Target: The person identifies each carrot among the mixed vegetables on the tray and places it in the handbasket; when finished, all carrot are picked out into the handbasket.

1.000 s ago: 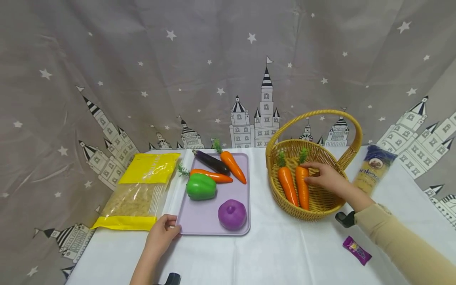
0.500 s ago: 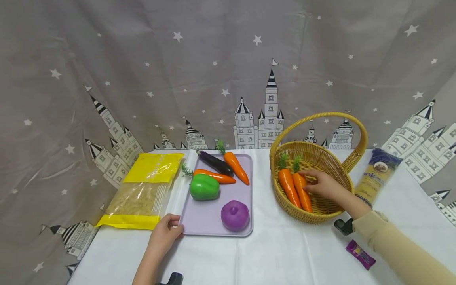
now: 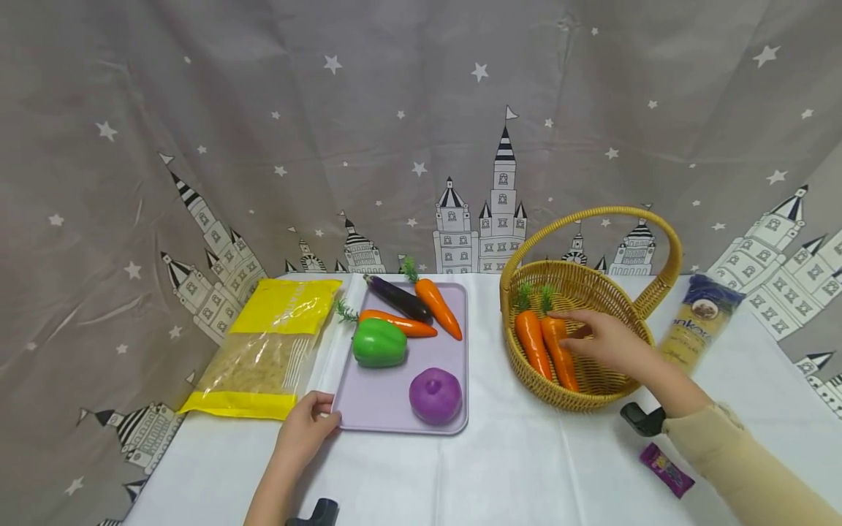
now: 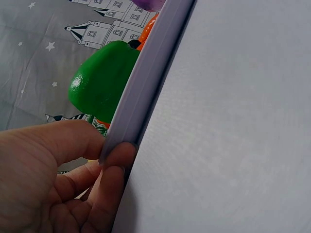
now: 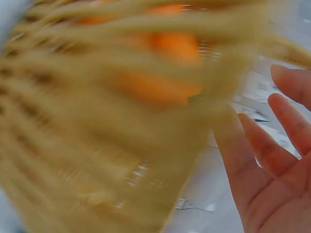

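My left hand [image 3: 305,431] grips the near left corner of a lilac tray [image 3: 368,409]; the left wrist view shows thumb and fingers at its rim [image 4: 138,92]. On the tray lie a green bell pepper [image 3: 379,342], a purple onion-like vegetable [image 3: 435,396], an eggplant [image 3: 397,298] and two carrots, one at the right [image 3: 439,310]. My right hand [image 3: 608,342] is over a wicker basket [image 3: 559,398], fingers spread and holding nothing in the right wrist view. Fingertips are close to the right carrot [image 3: 560,358], which lies beside another carrot [image 3: 533,343] in the basket.
A yellow-ended pasta bag [image 3: 263,351] lies left of the tray. Right of the basket is another food packet [image 3: 700,321] with a dark blue top. A small purple wrapped sweet [image 3: 666,470] lies near the right sleeve. The basket's tall handle [image 3: 592,212] arches behind the hand.
The right carrot in the basket has shifted left against the other carrot, and my right hand has loosened from it. My left hand stays at the tray corner. The head view has shifted slightly.
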Available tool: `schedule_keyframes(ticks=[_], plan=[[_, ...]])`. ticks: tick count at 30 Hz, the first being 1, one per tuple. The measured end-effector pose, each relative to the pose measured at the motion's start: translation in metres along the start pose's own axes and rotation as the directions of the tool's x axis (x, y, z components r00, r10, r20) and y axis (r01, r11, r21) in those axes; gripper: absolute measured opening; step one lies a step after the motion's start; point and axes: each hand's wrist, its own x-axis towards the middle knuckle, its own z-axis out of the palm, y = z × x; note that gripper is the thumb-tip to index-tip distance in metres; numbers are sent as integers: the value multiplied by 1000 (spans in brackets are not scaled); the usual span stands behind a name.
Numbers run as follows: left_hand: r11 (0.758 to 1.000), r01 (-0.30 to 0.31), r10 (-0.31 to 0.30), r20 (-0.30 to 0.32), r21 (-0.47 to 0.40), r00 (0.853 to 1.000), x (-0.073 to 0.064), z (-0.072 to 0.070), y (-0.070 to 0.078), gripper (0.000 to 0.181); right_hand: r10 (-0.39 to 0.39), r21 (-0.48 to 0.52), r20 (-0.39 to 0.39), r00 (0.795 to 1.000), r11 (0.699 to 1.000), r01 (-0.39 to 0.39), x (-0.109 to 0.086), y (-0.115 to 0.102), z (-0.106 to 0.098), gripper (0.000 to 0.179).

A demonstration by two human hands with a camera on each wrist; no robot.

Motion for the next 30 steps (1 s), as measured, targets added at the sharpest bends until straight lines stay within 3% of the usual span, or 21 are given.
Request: schedule_keyframes(ticks=[8, 16, 24, 30], plan=[[1000, -11, 11, -1, -14, 1000, -2, -1, 0, 32, -38, 56, -67, 997, 998, 42, -3, -49, -4, 43], [1000, -24, 24, -4, -20, 1000, -2, 0, 0, 31, -57, 86, -98, 994, 994, 65, 23, -86, 31, 40], [999, -27, 27, -13, -18, 1000, -2, -1, -1, 30, -17, 97, -89, 996, 995, 26, 62, -99, 71, 41], [1000, -18, 17, -26, -15, 1000, -3, 0, 0, 30, 39, 122, -84, 996, 992, -29, 89, -92, 104, 44]])
